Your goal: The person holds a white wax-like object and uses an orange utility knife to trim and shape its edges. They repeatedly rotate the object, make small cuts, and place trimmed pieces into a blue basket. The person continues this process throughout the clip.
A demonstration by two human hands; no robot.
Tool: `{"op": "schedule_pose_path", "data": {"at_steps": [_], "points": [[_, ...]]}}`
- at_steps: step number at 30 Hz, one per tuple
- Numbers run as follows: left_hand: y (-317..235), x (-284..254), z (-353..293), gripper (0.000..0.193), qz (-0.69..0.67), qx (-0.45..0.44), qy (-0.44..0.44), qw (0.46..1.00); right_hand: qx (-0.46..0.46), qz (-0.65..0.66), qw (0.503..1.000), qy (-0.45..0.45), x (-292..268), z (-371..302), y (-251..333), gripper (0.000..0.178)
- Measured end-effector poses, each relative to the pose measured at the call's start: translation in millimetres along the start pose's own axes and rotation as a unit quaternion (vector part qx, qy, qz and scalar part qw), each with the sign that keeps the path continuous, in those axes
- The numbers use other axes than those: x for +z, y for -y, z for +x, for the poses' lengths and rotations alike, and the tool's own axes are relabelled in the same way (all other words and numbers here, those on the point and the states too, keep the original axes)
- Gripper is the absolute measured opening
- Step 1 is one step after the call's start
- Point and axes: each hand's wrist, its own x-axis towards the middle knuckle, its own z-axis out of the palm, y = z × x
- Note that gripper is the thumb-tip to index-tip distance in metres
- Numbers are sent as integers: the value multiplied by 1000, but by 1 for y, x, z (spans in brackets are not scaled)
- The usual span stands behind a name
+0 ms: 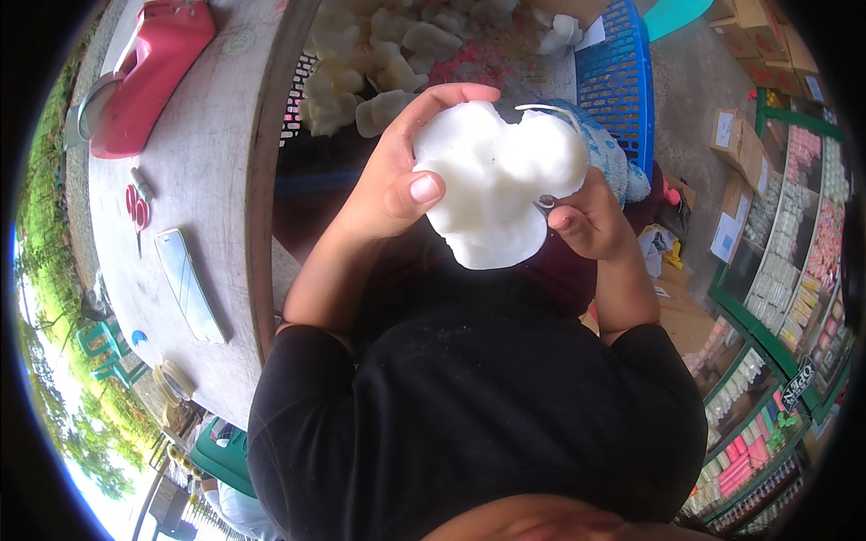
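Note:
A white, lumpy moulded piece (487, 180), waxy in look, is held up in front of my chest. My left hand (397, 180) grips its left side, thumb on the front face and fingers around the upper edge. At the lower right edge, my right hand (591, 221) is closed, with a small metallic, blade-like bit (545, 204) showing by the thumb; most of it is hidden. A thin white strip (550, 109) curls off the piece's upper right edge. Behind it, several similar white pieces (388, 63) lie heaped in a blue plastic crate (618, 77).
On the grey table (216, 135) at left are a red tape dispenser (153, 81), red-handled scissors (137, 209), a phone (189, 284) and tape rolls (171, 382). A blue-white towel (613, 153) hangs by the crate. Cardboard boxes (735, 144) and green-framed shelves (767, 270) stand at right.

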Motion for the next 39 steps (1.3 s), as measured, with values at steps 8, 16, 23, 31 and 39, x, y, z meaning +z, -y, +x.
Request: {"op": "schedule_pose_path", "data": {"at_steps": [8, 16, 23, 31, 39], "points": [[1, 12, -2, 97, -85, -48, -67, 993, 35, 54, 994, -87, 5, 1, -1, 47], [-1, 16, -4, 93, -153, -52, -117, 980, 26, 38, 993, -113, -3, 7, 6, 17], [-2, 22, -7, 95, -157, -21, -131, 979, -63, -181, 963, -187, 3, 17, 4, 12], [0, 23, -8, 97, -162, -13, -126, 979, -57, -218, 953, -201, 12, 18, -7, 14], [-1, 21, -8, 98, -139, -18, -121, 983, -13, -138, 979, -151, 9, 20, 2, 20]]}}
